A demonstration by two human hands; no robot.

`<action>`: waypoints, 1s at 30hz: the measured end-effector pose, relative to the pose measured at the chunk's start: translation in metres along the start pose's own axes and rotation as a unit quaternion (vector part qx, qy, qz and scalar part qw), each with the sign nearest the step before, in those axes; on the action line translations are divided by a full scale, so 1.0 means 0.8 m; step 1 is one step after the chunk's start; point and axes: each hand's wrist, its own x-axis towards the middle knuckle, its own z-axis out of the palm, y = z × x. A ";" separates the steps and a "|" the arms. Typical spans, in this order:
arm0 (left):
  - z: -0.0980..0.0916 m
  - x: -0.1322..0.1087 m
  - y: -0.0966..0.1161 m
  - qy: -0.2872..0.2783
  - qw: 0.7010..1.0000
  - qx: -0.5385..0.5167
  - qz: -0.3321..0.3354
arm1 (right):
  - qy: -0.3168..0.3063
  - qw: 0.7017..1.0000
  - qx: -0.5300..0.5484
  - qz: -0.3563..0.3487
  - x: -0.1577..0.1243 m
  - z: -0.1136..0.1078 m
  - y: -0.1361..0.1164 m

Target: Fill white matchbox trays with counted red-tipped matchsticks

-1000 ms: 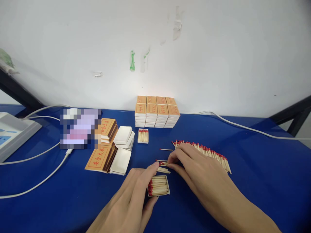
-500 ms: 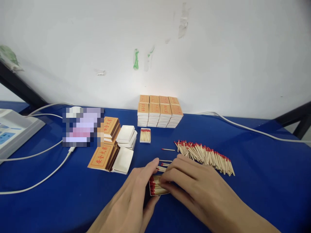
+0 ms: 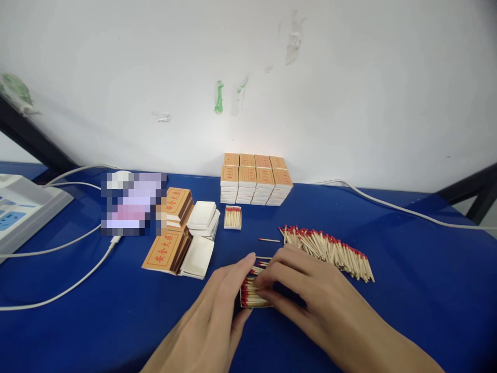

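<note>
Card tray (image 3: pixel 259 307): looks light, crushable

Sits between left hand (image 3: pixel 212 308), gripping its edges, and right hand (image 3: pixel 310 295), fingers over the matches (image 3: pixel 249 298); can't tell if pinching any. Probably thin card: hold side walls, squeeze lightly. Matches likely snap easily.

Left hand (image 3: pixel 207 313): fingers (image 3: pixel 233 272) stretched forward, thumb apart below. Right hand (image 3: pixel 310 292): palm down, fingers curled toward thumb.

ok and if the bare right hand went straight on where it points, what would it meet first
Likely the red-tipped wooden matches in the small white cardboard tray, then the bare left hand; exact depth is unclear.
</note>
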 end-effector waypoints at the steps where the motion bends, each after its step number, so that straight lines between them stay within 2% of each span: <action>1: 0.000 0.000 0.000 0.001 1.000 -0.002 0.001 | 0.002 1.000 0.008 0.000 0.001 0.001 0.000; 9: 0.000 0.000 0.001 -0.006 1.000 -0.018 -0.003 | 0.021 0.998 0.056 0.002 0.002 0.001 0.000; 15: -0.003 -0.001 0.002 -0.018 0.999 -0.026 -0.008 | 0.036 0.996 0.076 0.032 0.001 -0.005 -0.001; 21: -0.002 0.000 0.001 -0.018 0.999 -0.034 -0.007 | 0.000 0.994 0.100 0.041 0.002 -0.001 -0.002; 30: -0.004 0.000 0.001 -0.022 0.999 -0.035 -0.010 | -0.012 0.993 0.096 0.064 0.001 -0.008 -0.003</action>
